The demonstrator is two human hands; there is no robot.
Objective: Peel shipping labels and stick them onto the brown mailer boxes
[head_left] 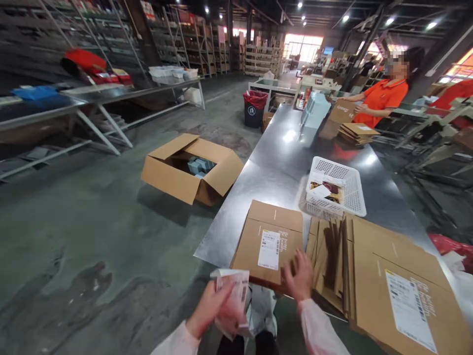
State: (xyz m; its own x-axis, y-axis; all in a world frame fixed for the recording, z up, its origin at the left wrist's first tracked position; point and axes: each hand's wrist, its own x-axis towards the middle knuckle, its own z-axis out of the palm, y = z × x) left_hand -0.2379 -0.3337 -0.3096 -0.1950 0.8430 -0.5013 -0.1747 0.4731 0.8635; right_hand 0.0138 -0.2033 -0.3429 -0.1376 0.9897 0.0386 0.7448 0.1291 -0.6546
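Note:
My left hand [211, 304] grips a clear plastic packet [233, 301] with a printed label, held just off the table's near edge. The fingers of my right hand [299, 277] are spread at the lower right corner of a flat brown cardboard box [254, 217] that bears a white label. To the right, several folded cardboard boxes [369, 246] lean and lie together, the front one with a white label. Beyond them a white perforated basket [354, 192] holds small packets and papers.
The metal table [266, 172] runs away from me. On the floor to its left stands an open carton [168, 177] with light blue items inside. A person in orange [386, 98] handles cardboard at the far right; a black bin [253, 114] stands beyond.

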